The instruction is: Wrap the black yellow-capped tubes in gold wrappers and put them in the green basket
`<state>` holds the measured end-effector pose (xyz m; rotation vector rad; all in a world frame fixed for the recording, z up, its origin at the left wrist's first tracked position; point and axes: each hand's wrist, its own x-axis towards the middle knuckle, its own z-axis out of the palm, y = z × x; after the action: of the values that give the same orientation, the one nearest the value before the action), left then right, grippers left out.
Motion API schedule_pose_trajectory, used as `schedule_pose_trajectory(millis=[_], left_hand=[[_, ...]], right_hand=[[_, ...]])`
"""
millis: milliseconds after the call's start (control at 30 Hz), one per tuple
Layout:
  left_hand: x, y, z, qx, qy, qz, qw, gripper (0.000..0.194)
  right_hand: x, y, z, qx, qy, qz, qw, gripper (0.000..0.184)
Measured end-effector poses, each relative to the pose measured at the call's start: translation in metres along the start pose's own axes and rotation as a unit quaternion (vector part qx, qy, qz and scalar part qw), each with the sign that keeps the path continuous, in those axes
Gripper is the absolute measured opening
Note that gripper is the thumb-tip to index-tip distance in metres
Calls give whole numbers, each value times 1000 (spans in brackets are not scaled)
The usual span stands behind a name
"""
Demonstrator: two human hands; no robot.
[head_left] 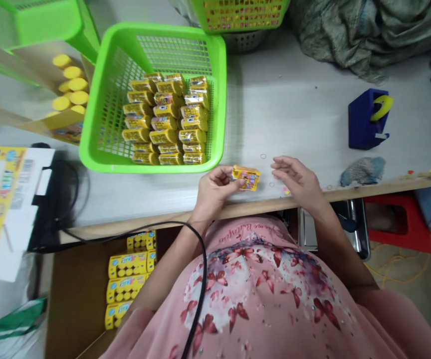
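Between the thumb and fingers of my left hand (214, 192) is a small yellow printed box (248, 178), tilted just above the table's front edge. My right hand (298, 180) hovers to the right of it, fingers apart and holding nothing. A green plastic basket (221, 99) stands behind my left hand, with rows of shiny yellow wrapped cylinders (165, 122) lying in it. A few thin rubber bands (263, 156) lie on the table near my right hand.
A blue tape dispenser (367, 119) and a crumpled bluish cloth (363, 171) lie to the right. At left are a box of yellow tubes (72, 82) and a flattened carton (4, 209). A black cable (136, 227) crosses my left arm. Yellow packs (127, 264) fill a carton below.
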<state>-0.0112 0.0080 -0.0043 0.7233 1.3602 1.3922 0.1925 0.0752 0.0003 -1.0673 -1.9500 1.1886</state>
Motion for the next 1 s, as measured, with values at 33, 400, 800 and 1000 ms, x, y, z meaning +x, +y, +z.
schedule_pose_trajectory(millis=[33, 400, 800, 1000], left_hand=[[2, 0, -1, -23, 1, -17, 1000, 36], [-1, 3, 2, -132, -46, -122, 983, 34], [-12, 7, 3, -140, -150, -133, 970, 29], [-11, 6, 0, -164, -118, -148, 968, 27]], right_hand=[[-1, 2, -4, -63, 9, -19, 998, 17], [-8, 10, 3, -338, -57, -25, 939, 16], [-4, -17, 12, 42, -36, 50, 997, 10], [-4, -20, 21, 111, -71, 61, 989, 9]])
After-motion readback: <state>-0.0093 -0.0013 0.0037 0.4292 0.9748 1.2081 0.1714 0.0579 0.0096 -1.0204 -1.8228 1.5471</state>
